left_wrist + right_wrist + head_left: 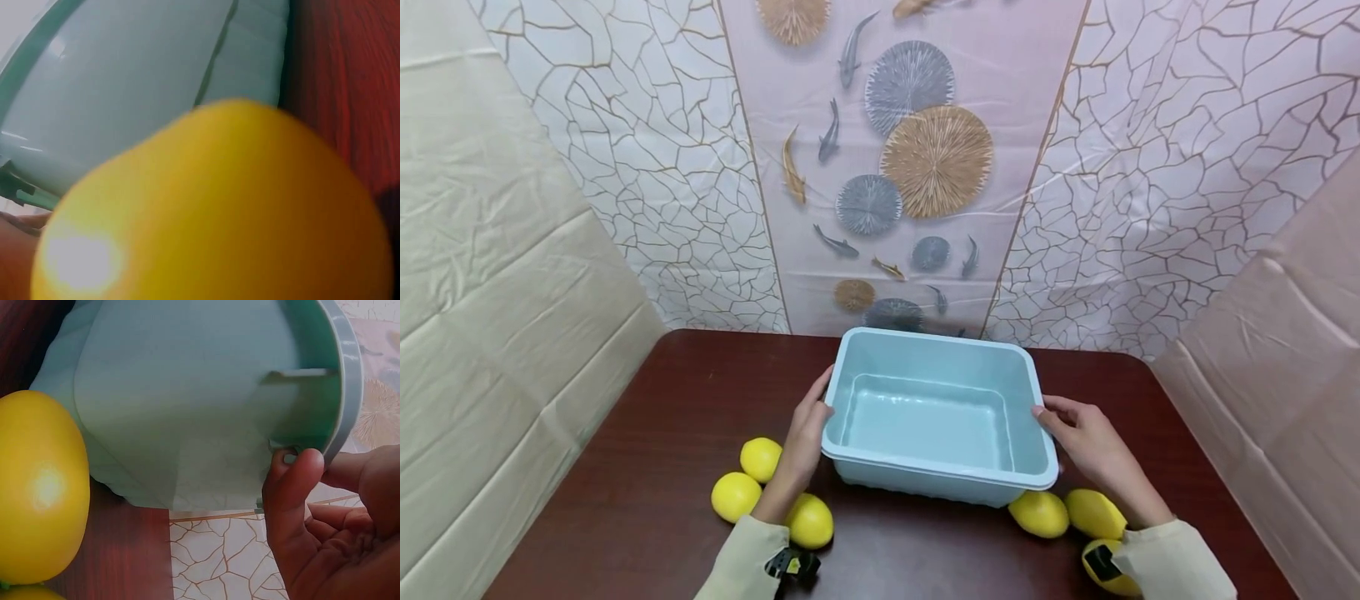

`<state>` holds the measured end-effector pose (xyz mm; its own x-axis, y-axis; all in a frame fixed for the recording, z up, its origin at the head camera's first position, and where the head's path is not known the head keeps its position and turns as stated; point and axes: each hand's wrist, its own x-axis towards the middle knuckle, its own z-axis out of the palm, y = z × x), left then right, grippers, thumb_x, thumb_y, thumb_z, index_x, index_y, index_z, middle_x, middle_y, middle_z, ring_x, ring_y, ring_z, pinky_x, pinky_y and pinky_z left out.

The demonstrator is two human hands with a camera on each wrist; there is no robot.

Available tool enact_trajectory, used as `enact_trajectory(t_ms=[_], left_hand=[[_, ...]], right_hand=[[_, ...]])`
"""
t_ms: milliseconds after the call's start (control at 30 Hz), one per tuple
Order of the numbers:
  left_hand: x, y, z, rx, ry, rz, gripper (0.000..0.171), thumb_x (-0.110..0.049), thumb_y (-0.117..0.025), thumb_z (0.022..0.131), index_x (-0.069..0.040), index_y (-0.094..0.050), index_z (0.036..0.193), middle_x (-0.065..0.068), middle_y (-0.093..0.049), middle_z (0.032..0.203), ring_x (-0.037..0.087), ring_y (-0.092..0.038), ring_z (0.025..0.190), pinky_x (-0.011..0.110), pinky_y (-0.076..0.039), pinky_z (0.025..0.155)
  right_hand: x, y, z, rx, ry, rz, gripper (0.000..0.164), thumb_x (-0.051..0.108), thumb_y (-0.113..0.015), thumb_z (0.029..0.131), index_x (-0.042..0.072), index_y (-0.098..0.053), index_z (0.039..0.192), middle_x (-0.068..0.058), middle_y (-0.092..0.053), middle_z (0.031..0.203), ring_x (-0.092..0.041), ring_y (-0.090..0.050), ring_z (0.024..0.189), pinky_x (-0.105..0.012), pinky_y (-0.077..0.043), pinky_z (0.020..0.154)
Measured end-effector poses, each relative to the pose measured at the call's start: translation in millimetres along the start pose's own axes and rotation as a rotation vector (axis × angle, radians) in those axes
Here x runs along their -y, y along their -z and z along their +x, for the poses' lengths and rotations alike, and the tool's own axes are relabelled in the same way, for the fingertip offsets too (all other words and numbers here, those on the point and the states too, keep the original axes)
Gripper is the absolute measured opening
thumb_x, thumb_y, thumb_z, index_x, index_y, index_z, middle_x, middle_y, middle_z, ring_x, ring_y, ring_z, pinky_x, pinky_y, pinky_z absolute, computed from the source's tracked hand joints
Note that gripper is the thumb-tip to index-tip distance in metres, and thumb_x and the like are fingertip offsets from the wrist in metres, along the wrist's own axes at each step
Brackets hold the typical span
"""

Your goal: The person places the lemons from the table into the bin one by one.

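A light blue plastic basin with a rolled rim stands at the middle of the table, and its inside holds nothing. My left hand grips the rim at its left side, thumb over the edge and fingers along the outer wall. On the opposite side my right hand pinches the rim; the right wrist view shows the thumb and a curled finger at the lip. Near the left wrist lie three yellow lemons. Three more lemons lie by the right wrist, one partly behind the basin's corner. A lemon hides most of the left hand in its wrist view.
The dark red-brown wooden table has rounded far corners. Behind it hangs a patterned cloth with fish and round motifs. Pale cloth walls close in the left and right sides.
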<state>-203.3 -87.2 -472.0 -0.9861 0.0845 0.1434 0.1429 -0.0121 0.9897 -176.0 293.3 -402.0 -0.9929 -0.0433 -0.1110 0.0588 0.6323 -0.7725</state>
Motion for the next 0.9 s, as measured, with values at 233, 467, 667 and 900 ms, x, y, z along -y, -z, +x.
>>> enact_trajectory(t_ms=[233,467,667,900], left_hand=[[-7.1,3.7,-12.0,0.028,0.001,0.132,0.067,-0.006,-0.033,0.102,-0.015,-0.025,0.169,0.007,-0.026,0.173,0.034,-0.034,0.153,0.059,-0.032,0.118],[-15.6,-3.0,-29.8,0.1,0.002,0.235,0.068,-0.008,-0.029,0.106,-0.019,-0.011,0.171,0.003,-0.017,0.176,0.029,-0.027,0.158,0.059,-0.028,0.122],[-20.3,-6.6,-40.3,0.12,0.028,0.28,0.07,-0.008,-0.029,0.106,-0.02,-0.005,0.171,-0.001,-0.013,0.176,0.023,-0.025,0.158,0.056,-0.029,0.122],[-21.7,-0.9,-45.7,0.126,0.043,0.297,0.071,-0.008,-0.029,0.106,-0.021,-0.005,0.171,-0.001,-0.013,0.176,0.025,-0.026,0.158,0.056,-0.03,0.122]], right_hand=[[3,1,0,0.014,0.014,-0.049,0.062,0.033,-0.054,0.112,-0.013,-0.044,0.152,-0.029,-0.069,0.125,-0.024,-0.073,0.087,-0.036,-0.061,0.069],[-3,6,-1,0.012,0.011,-0.099,0.06,0.033,-0.053,0.112,-0.012,-0.047,0.151,-0.032,-0.065,0.135,-0.028,-0.072,0.102,-0.039,-0.062,0.082],[-6,7,-2,0.006,0.015,-0.089,0.06,0.033,-0.052,0.112,-0.013,-0.046,0.151,-0.032,-0.066,0.132,-0.024,-0.073,0.095,-0.031,-0.061,0.074],[-3,3,-6,0.016,-0.002,-0.072,0.06,0.032,-0.053,0.112,-0.011,-0.046,0.152,-0.031,-0.067,0.131,-0.022,-0.074,0.094,-0.032,-0.061,0.074]])
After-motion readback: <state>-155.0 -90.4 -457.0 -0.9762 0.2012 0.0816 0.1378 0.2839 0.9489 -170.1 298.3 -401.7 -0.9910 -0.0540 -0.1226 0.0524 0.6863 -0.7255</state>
